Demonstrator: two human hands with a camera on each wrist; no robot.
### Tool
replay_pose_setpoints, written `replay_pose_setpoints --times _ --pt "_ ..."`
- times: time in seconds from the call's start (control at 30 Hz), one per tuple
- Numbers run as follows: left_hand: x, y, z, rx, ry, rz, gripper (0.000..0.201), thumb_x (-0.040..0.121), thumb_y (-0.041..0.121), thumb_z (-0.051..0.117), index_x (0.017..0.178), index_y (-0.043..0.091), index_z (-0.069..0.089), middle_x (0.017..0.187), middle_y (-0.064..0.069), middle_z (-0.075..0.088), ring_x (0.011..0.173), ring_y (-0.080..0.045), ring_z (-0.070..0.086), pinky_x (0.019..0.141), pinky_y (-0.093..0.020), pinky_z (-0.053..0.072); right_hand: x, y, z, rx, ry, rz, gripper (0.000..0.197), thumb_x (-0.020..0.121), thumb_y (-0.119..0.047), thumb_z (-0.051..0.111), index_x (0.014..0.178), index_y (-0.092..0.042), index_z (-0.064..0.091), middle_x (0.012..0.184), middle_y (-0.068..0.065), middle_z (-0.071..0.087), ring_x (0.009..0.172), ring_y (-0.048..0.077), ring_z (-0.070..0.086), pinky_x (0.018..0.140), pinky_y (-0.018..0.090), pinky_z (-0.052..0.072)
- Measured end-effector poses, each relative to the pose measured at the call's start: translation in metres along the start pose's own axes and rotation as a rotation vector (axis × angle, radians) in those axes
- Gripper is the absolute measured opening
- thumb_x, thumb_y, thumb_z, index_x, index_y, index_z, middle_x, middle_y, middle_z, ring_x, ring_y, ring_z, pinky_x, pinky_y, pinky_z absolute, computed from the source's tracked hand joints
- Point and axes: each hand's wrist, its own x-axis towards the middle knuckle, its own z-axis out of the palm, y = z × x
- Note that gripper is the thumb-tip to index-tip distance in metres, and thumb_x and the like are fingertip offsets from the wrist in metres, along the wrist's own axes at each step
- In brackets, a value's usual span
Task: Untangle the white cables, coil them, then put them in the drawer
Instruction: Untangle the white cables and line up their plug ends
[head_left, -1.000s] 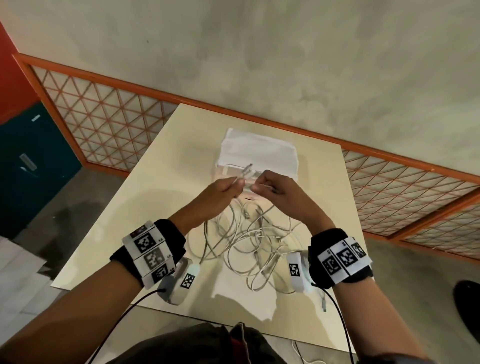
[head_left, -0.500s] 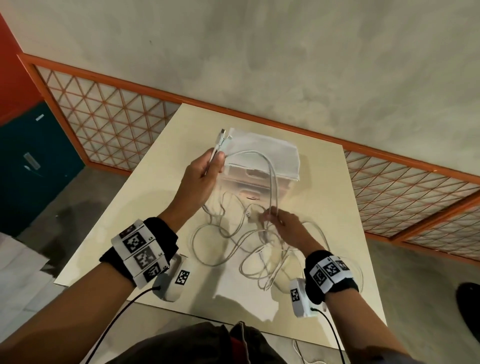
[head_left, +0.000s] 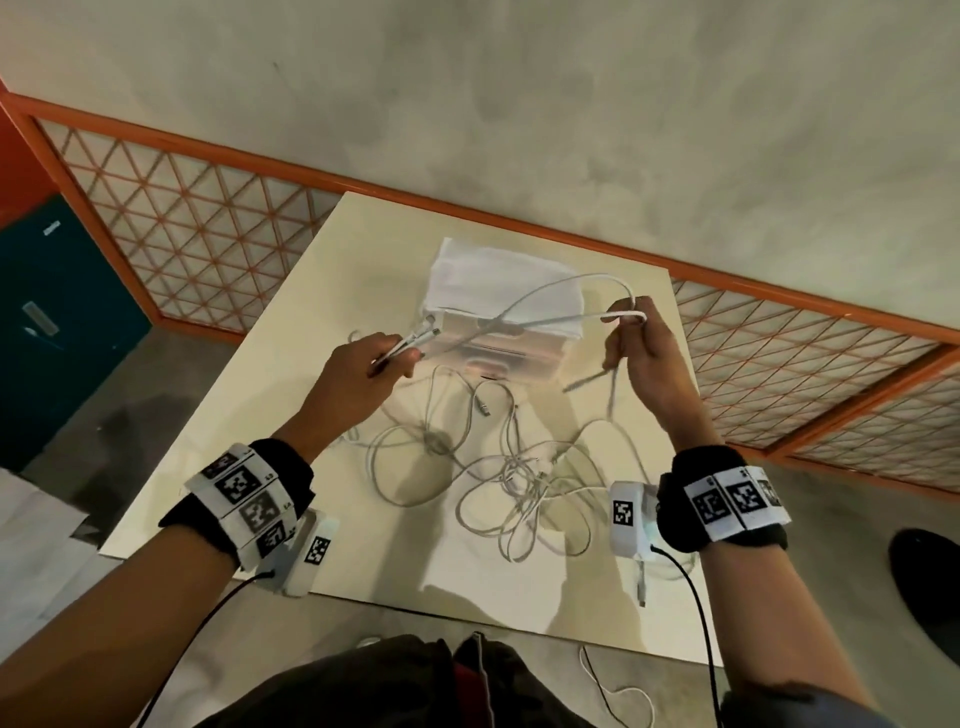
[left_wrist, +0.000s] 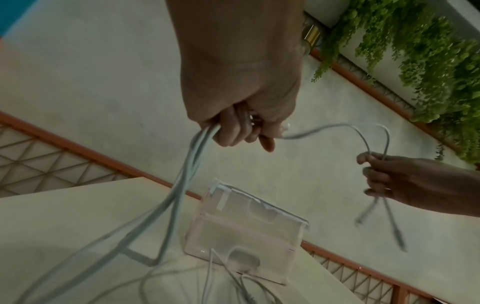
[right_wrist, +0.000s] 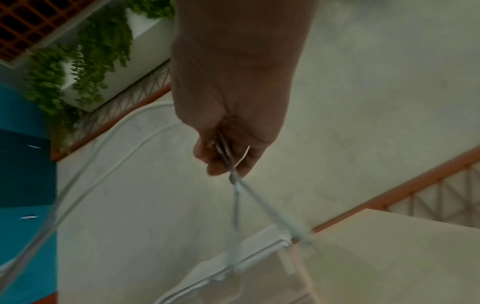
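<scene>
A tangle of white cables (head_left: 519, 467) lies on the cream table (head_left: 260, 415). My left hand (head_left: 382, 358) (left_wrist: 241, 125) grips a bundle of cable strands, plug ends sticking out past the thumb. My right hand (head_left: 631, 332) (right_wrist: 226, 156) is raised at the right and pinches a folded cable loop (head_left: 623, 314), its loose ends (left_wrist: 384, 218) hanging below. One white strand (head_left: 545, 291) arcs between both hands above the small translucent drawer unit (head_left: 498, 332) (left_wrist: 246, 232), whose drawers look closed.
An orange-framed lattice railing (head_left: 182, 234) borders the table's far side. A teal cabinet (head_left: 52, 322) stands at the left. Hanging green plants (left_wrist: 415, 51) show beyond the railing. A cable end (head_left: 641, 587) dangles over the table's near edge, more cable (head_left: 623, 696) on the floor.
My right hand rose from the tangle on the table to the right, lifting a cable loop. My left hand dropped slightly, still holding its strands. The hands are now spread apart.
</scene>
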Motion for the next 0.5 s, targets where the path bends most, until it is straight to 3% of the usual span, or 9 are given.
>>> replay_pose_setpoints --times 0.1,0.17,0.2,0.27,0.37,0.43,0.47,0.5 --pt "-0.004 -0.009 -0.006 0.17 -0.205 -0.032 0.026 0.092 0.03 0.058 0.069 0.02 0.064 0.062 0.003 0.052 0.062 -0.006 0.053 0.061 -0.013 0.036 -0.027 0.01 -0.016 -0.061 -0.206 0.188 0.007 0.097 -0.017 0.051 0.096 -0.01 0.051 0.066 0.007 0.036 0.063 0.016 0.039 0.062 0.028 0.038" --pt "-0.01 -0.019 -0.008 0.253 -0.347 -0.065 0.028 0.089 0.032 0.06 0.061 0.033 0.061 0.067 0.006 0.056 0.067 -0.015 0.058 0.066 -0.022 0.041 -0.053 0.021 -0.023 -0.094 -0.396 0.354 0.021 0.089 -0.026 0.064 0.095 -0.009 0.054 0.071 0.012 0.041 0.068 0.02 0.038 0.064 0.031 0.032" --pt "-0.013 -0.023 -0.009 0.266 -0.411 -0.091 0.027 0.086 0.036 0.062 0.06 0.034 0.062 0.068 0.006 0.058 0.071 -0.021 0.059 0.068 -0.028 0.043 -0.066 0.025 -0.026 -0.13 -0.484 0.422 0.028 0.085 -0.034 0.068 0.094 -0.01 0.055 0.075 0.011 0.047 0.072 0.019 0.043 0.066 0.03 0.033" --pt "-0.022 -0.023 -0.01 0.254 -0.523 -0.131 0.021 0.085 0.036 0.065 0.064 0.03 0.067 0.069 0.01 0.06 0.073 -0.02 0.059 0.067 -0.026 0.042 -0.091 0.032 -0.029 -0.205 -0.633 0.509 0.045 0.075 -0.051 0.071 0.09 -0.01 0.058 0.083 0.004 0.056 0.083 0.02 0.052 0.074 0.028 0.035" --pt "-0.033 -0.02 -0.007 0.25 -0.709 -0.189 0.015 0.085 0.028 0.068 0.071 0.024 0.072 0.077 0.015 0.066 0.075 -0.004 0.059 0.066 -0.011 0.037 -0.121 0.045 -0.027 -0.271 -0.747 0.608 0.064 0.071 -0.069 0.064 0.081 -0.005 0.066 0.084 0.002 0.057 0.088 0.016 0.053 0.078 0.025 0.034" --pt "-0.039 -0.019 -0.003 0.278 -0.857 -0.206 0.013 0.083 0.03 0.069 0.072 0.025 0.074 0.082 0.012 0.07 0.074 0.003 0.059 0.066 -0.011 0.038 -0.134 0.059 -0.022 -0.359 -0.805 0.662 0.075 0.069 -0.083 0.046 0.062 -0.012 0.068 0.09 -0.008 0.062 0.101 0.008 0.055 0.091 0.027 0.036" --pt "-0.042 -0.019 -0.001 0.296 -0.926 -0.214 0.014 0.083 0.032 0.07 0.072 0.026 0.074 0.083 0.009 0.071 0.072 0.002 0.059 0.066 -0.013 0.039 -0.14 0.063 -0.018 -0.41 -0.816 0.687 0.075 0.074 -0.081 0.04 0.057 -0.013 0.068 0.088 -0.016 0.064 0.101 0.006 0.057 0.096 0.03 0.037" --pt "-0.045 -0.019 0.002 0.314 -0.982 -0.231 0.015 0.083 0.034 0.069 0.07 0.028 0.074 0.083 0.005 0.072 0.07 -0.001 0.058 0.066 -0.017 0.04 -0.146 0.069 -0.014 -0.456 -0.821 0.709 0.073 0.079 -0.075 0.038 0.055 -0.014 0.069 0.075 -0.021 0.064 0.09 0.005 0.06 0.094 0.031 0.042"
